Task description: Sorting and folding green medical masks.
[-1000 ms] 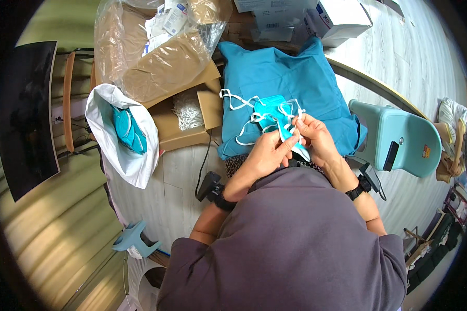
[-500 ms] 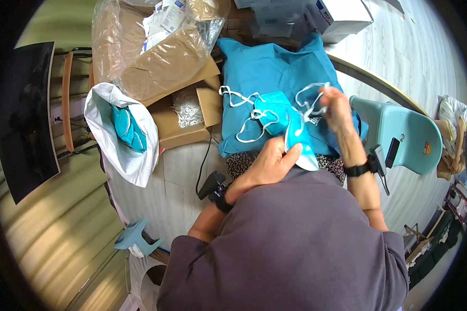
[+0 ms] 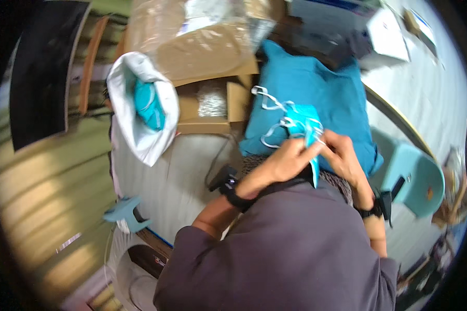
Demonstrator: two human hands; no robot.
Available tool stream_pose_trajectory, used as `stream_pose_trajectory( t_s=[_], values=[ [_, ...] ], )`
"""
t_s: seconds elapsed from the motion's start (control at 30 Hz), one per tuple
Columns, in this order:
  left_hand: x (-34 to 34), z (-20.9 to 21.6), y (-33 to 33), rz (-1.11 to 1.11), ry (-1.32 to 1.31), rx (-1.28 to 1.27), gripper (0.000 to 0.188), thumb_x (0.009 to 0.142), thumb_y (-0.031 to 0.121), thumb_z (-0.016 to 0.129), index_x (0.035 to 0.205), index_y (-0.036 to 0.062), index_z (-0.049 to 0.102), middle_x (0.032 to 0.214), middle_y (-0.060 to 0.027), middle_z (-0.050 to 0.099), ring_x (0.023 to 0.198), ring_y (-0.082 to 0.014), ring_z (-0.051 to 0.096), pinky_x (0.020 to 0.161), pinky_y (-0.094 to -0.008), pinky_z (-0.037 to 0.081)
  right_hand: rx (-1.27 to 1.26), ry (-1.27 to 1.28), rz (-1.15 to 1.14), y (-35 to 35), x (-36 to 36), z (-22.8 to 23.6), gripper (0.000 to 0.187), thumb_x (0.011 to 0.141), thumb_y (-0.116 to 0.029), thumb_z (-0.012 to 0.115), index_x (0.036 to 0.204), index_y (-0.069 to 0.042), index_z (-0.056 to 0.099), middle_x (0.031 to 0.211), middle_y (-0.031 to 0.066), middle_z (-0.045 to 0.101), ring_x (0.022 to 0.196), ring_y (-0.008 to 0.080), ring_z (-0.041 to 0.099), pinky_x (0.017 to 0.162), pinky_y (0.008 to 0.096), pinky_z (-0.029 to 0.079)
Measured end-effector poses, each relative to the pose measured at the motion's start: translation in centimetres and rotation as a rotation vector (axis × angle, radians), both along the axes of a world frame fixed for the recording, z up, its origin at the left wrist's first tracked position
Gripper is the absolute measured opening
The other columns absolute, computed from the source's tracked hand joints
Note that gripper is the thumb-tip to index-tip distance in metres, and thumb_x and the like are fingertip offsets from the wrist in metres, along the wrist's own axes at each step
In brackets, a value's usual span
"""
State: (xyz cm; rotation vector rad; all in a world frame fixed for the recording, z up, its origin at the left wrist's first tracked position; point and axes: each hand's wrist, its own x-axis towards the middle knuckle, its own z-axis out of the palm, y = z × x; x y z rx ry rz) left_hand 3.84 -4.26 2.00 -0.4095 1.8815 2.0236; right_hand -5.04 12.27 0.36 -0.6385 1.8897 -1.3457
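Over my lap, my left hand (image 3: 290, 157) is closed on a folded teal face mask (image 3: 315, 173), whose narrow end hangs below the fingers. Right against it, my right hand (image 3: 341, 154) pinches the mask's white elastic strap at the mask's upper part; motion blurs the fingertips. Behind the hands, another teal face mask (image 3: 302, 112) lies on a blue cushion (image 3: 324, 85). Its white loops (image 3: 267, 99) spread to the left over the cushion.
To the left, a white sack (image 3: 123, 93) holds several teal masks (image 3: 149, 106). Beside it, a cardboard box (image 3: 238, 103) contains white strands (image 3: 211, 101). A plastic-lined carton (image 3: 202, 52) stands behind. At right is a pale blue plastic stool (image 3: 417, 181).
My right hand has come down and left, bringing the strap to the mask beside my left hand. The whole view has shifted, so the surroundings sit farther right.
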Motion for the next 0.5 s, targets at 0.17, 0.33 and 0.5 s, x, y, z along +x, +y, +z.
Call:
stream_pose_trajectory(
  t_s=[0.17,0.33,0.5],
  values=[
    [1.0,-2.2,0.9,0.081,0.229,-0.189,0.038,0.101,0.029,0.048,0.084,-0.0028,0.057,0.06,-0.0085,0.04,0.059,-0.0092,0.04,0.054,-0.0337,0.038,-0.029,-0.027,-0.249,0.9,0.2,-2.7,0.024,0.089,-0.011,0.065,0.072,-0.001,0.053,0.065,-0.0047,0.045,0.063,0.0076,0.039,0.054,0.0262,0.031],
    [2.7,3.4,-1.1,0.169,0.397,0.016,0.041,0.102,0.025,0.047,0.069,0.0004,0.046,0.058,-0.0023,0.036,0.058,-0.0074,0.035,0.051,-0.0327,0.033,0.069,-0.004,-0.506,4.2,-1.7,-10.6,0.036,0.095,-0.021,0.06,0.065,-0.004,0.048,0.062,-0.0054,0.043,0.06,0.0049,0.036,0.051,0.0254,0.028],
    [4.1,-0.4,-6.5,0.639,0.125,0.076,0.031,0.103,0.033,0.047,0.088,0.0078,0.057,0.067,0.0049,0.053,0.054,-0.0034,0.048,0.045,-0.0206,0.037,0.204,0.012,-0.356,3.3,-3.0,-8.5,0.038,0.098,-0.025,0.057,0.066,-0.009,0.047,0.062,-0.0068,0.04,0.057,0.0046,0.032,0.05,0.0248,0.024]
  ],
)
